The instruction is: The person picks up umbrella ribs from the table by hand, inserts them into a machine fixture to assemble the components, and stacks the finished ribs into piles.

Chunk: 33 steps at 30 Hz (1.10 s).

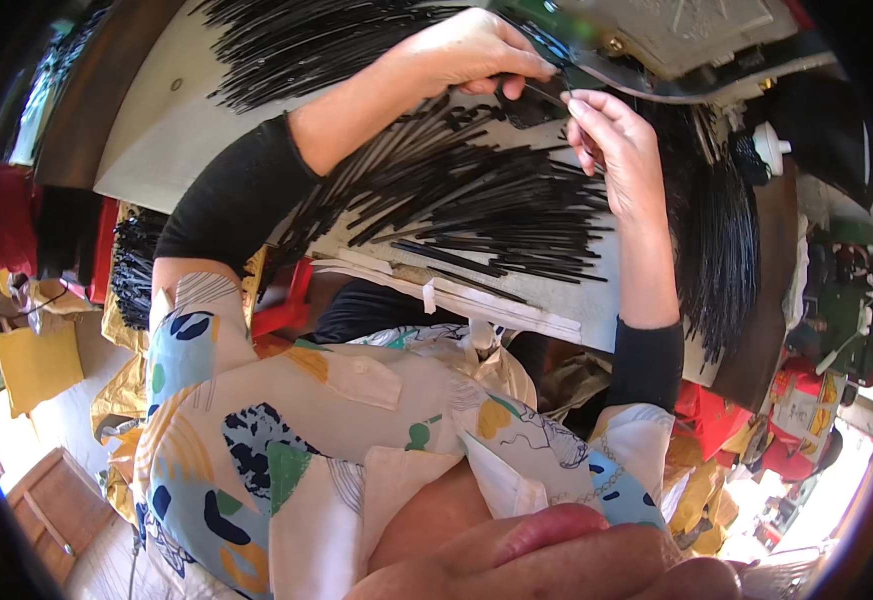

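My left hand is closed in a pinch at the far side of the table, with its fingertips on a thin dark strand. Just to its right, my right hand pinches the same strand between thumb and forefinger, its other fingers loosely curled. The strand's full length and its ends are hard to make out. Under and in front of both hands lies a spread of thin black rods or strips. Another thick bundle of black strips lies beyond my left forearm.
A machine with a grey metal plate stands at the far right, close to my hands. More black strands hang over the table's right side. A pale wooden strip runs along the near edge. Yellow sacks sit at the left.
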Each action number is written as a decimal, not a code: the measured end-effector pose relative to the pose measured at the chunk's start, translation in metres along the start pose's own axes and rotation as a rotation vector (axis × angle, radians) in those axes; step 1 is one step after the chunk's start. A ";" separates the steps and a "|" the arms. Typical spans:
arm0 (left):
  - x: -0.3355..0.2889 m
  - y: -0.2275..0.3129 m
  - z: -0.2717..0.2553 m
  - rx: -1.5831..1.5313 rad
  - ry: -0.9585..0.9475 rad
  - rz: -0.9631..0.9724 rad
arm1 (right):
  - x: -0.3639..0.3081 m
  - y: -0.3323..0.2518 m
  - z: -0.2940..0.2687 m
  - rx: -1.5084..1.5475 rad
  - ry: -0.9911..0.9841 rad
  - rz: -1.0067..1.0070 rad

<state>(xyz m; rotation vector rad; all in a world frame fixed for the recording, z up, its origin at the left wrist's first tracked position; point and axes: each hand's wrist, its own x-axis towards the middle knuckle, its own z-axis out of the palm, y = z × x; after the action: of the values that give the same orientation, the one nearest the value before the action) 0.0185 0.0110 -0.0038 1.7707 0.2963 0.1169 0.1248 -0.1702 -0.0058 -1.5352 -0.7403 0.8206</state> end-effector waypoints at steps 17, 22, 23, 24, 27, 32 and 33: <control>-0.013 0.013 0.001 0.381 -0.037 0.121 | 0.000 0.024 -0.015 0.598 0.131 -0.078; 0.012 -0.038 -0.051 1.092 0.430 0.262 | 0.007 0.027 -0.023 0.635 0.107 -0.115; 0.010 -0.039 -0.049 1.132 0.443 0.263 | 0.006 0.028 -0.022 0.627 0.098 -0.104; 0.011 -0.039 -0.049 1.129 0.440 0.267 | 0.004 0.028 -0.022 0.619 0.088 -0.092; 0.008 -0.029 -0.048 1.184 0.321 0.128 | 0.002 0.026 -0.021 0.623 0.044 -0.100; 0.006 -0.032 -0.056 0.976 0.316 0.084 | 0.002 0.026 -0.019 0.582 0.063 -0.095; 0.004 -0.030 -0.056 0.944 0.324 0.088 | 0.001 0.024 -0.017 0.560 0.077 -0.071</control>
<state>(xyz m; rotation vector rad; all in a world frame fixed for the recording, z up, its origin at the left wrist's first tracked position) 0.0047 0.0709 -0.0207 2.7062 0.5675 0.3742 0.1395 -0.1811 -0.0288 -1.0249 -0.4521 0.8241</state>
